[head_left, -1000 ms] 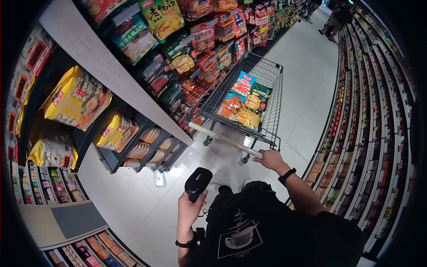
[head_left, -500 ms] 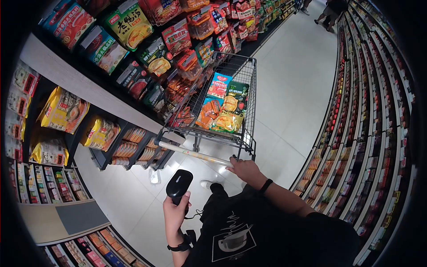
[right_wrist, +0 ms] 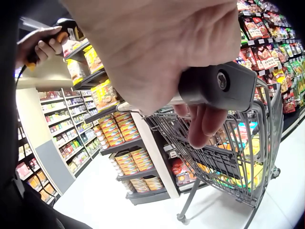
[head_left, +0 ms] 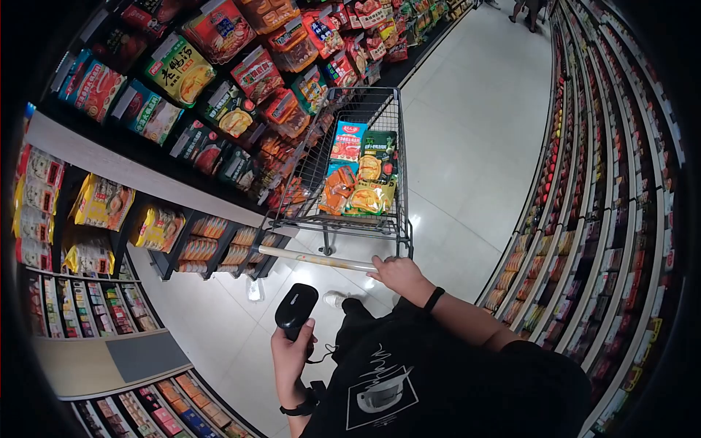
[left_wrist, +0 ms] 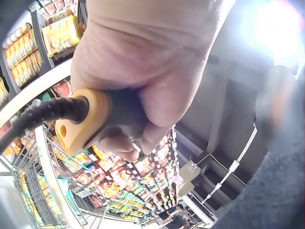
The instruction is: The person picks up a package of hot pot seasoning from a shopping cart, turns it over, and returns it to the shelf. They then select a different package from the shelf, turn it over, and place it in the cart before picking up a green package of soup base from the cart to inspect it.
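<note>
In the head view my left hand [head_left: 289, 356] holds a black handheld barcode scanner [head_left: 296, 304], its head pointing up and away from me. The left wrist view shows fingers wrapped round its grip, with a yellow end [left_wrist: 97, 117] and a coiled black cable [left_wrist: 45, 114]. My right hand [head_left: 403, 279] grips the right end of the pale handle [head_left: 314, 258] of a shopping cart. In the wire cart [head_left: 401, 139] lie several food packets: a red-and-blue one [head_left: 347, 140], a dark green one [head_left: 378, 155], an orange one [head_left: 338, 188] and a yellow-green one [head_left: 371, 196].
Bagged foods [head_left: 180, 71] hang along the left shelving beside the cart. Yellow noodle bags [head_left: 104, 202] and stacked round packs [head_left: 198, 250] fill the end shelves. Long packed shelves [head_left: 584, 219] line the right. Ahead, people's legs [head_left: 527, 13] stand far along the tiled aisle [head_left: 467, 139].
The cart and the left shelving have shifted left in the head view, and the cart now points more straight ahead. Both hands keep their holds on the scanner and the cart handle.
</note>
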Action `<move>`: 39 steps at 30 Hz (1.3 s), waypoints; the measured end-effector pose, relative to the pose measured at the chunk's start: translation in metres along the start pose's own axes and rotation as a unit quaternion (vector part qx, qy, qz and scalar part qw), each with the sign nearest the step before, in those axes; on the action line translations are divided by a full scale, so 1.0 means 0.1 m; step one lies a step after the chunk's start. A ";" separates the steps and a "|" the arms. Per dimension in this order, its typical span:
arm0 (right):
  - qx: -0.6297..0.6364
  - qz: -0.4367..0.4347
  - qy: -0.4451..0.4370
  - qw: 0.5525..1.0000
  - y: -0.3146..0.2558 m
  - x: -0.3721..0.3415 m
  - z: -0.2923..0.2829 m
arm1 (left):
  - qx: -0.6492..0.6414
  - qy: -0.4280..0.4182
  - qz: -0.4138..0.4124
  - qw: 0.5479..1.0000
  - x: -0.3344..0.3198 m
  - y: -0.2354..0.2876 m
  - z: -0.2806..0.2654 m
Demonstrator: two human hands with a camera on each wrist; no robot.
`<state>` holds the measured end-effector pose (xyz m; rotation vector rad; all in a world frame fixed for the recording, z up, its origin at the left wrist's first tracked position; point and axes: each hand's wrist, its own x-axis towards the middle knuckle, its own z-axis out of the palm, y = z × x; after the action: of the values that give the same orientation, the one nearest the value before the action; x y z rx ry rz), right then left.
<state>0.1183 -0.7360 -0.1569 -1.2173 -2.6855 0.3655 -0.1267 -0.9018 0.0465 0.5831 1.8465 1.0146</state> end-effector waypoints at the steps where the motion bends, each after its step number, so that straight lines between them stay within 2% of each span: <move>1: 0.000 0.001 -0.001 1.000 0.03 -0.02 -0.03 | 0.001 -0.004 -0.002 1.000 -0.02 0.02 0.08; 10: 0.009 0.014 0.010 1.000 0.45 -0.08 -0.09 | 0.027 -0.040 0.001 0.999 0.00 0.24 0.58; 20: 0.001 0.050 0.026 0.998 0.79 0.24 -0.20 | 0.032 -0.065 0.004 0.997 0.52 0.60 0.80; 25: -0.019 0.063 -0.008 0.998 1.13 0.52 -0.40 | 0.023 -0.089 0.015 0.996 1.05 0.82 0.87; 28: 0.022 0.094 -0.079 0.992 1.41 0.71 -0.54 | 0.010 -0.098 0.034 0.995 1.44 1.00 0.89; 33: 0.012 0.143 -0.102 0.984 1.84 0.91 -0.67 | 0.004 -0.113 0.061 0.992 2.14 1.39 0.86; 36: 0.007 0.198 -0.114 0.973 2.05 1.05 -0.81 | 0.006 -0.120 0.045 0.992 2.49 1.63 0.82; 39: -0.039 0.224 -0.093 0.969 2.37 1.15 -0.75 | 0.033 -0.133 0.056 0.989 2.85 1.76 0.79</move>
<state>0.2316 -0.4871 -0.1474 -1.9068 -2.5682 0.4559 -0.1936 -0.5640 0.0342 0.8287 1.6305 0.9017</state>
